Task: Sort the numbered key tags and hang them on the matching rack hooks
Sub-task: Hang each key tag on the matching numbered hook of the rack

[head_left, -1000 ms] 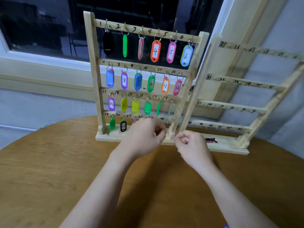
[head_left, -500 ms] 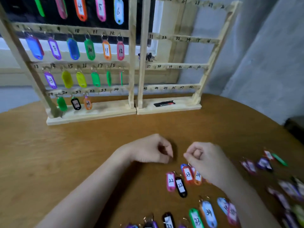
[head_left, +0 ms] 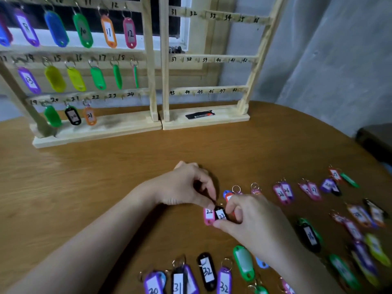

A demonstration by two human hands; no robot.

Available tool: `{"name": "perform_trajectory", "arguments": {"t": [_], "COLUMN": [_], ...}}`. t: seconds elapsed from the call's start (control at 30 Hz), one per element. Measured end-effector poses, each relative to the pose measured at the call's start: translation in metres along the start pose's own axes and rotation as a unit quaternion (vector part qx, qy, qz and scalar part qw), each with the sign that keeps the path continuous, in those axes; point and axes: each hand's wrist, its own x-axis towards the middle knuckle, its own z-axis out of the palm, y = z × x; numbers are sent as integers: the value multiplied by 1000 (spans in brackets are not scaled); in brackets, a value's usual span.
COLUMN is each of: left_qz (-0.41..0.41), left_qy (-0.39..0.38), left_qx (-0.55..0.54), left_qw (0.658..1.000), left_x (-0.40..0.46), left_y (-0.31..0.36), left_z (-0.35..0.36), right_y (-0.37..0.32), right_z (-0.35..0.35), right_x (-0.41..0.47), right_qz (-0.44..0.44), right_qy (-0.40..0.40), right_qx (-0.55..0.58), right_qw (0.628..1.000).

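Note:
A pink tag marked 22 (head_left: 208,216) and a black tag marked 22 (head_left: 220,213) lie side by side on the round wooden table (head_left: 106,177). My left hand (head_left: 186,185) pinches at their ring ends. My right hand (head_left: 248,219) grips the black tag from the right and below. The left wooden rack (head_left: 95,132) stands behind, with tags hung up to 21; its hooks 22, 23 and 24 are bare. The right rack (head_left: 205,120), numbered 31 to 48, holds no tags.
Several loose numbered tags are spread over the table to the right (head_left: 309,236) and along the near edge (head_left: 206,271). A small black packet (head_left: 199,114) lies on the right rack's base. A grey wall and a dark object (head_left: 375,143) stand at the right.
My view dropped from the racks to the table. Both hands came down from the left rack to the loose tags and closed on the pair marked 22.

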Motion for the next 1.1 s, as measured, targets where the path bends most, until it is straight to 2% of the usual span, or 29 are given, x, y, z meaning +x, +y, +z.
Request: {"name": "perform_trajectory", "arguments": {"t": [0.13, 0.33, 0.53, 0.63, 0.73, 0.83, 0.93, 1.1], "left_qz": [8, 4, -10, -23, -46, -63, -81, -119], "left_qy": [2, 10, 63, 117, 179, 248, 349, 489], "left_qx": [-15, -49, -112, -132, -109, -70, -63, -40], "left_qw": [1000, 999, 992, 984, 977, 964, 932, 863], "left_x": [1, 2, -3, -9, -18, -33, -49, -71], "left_y": [-5, -6, -8, -14, -20, -29, -39, -68], "left_z": [1, 2, -13, -26, -48, -79, -108, -125], "right_y": [-3, -10, -8, -13, -22, -33, -51, -95], "right_z": [2, 1, 7, 4, 3, 6, 8, 16], "right_x": [-2, -3, 9, 16, 29, 57, 85, 126], "right_qz": [7, -22, -59, -68, -74, -62, -40, -45], "right_qy": [-15, -11, 1, -20, -61, -61, -43, -77], "right_qx": [18, -26, 47, 154, 240, 316, 371, 440], "right_qw": [1000, 999, 997, 985, 966, 945, 927, 894]}}
